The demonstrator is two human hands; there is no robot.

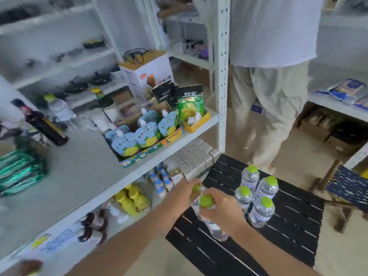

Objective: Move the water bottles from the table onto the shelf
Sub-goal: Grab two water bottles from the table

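Head view: both hands sit at the near-left corner of the black slatted tabletop (288, 232), right against the white shelf (111, 188) edge. Right hand (221, 210) has its grip wrapped around a green-capped water bottle (207, 202), cap poking out above the fingers, body tilted down toward the slats. Left hand (183, 193) has its grip closed on a second bottle (196, 188); only its green cap shows, rest hidden behind the hand.

Four more bottles (256, 196) stand upright in a tight cluster just right of the hands, touching each other, toward the tabletop's far-right part.

Shelf surroundings: middle level carries a tray of blue pouches (143, 134), a green snack bag (190, 104) in a yellow box, a white carton (147, 72) behind. Dark bottle (43, 122) lies tilted at left, green packs (20, 172) at far left. Bare shelf board between the dark bottle and the pouch tray. Lower level is packed: yellow jars (132, 198), small blue-capped bottles (161, 180).

Perforated upright post (223, 76) stands at the tabletop's far corner. A person in pale trousers (274, 108) stands just beyond it, past the tabletop's far edge. Stool (346, 186) sits to the right.
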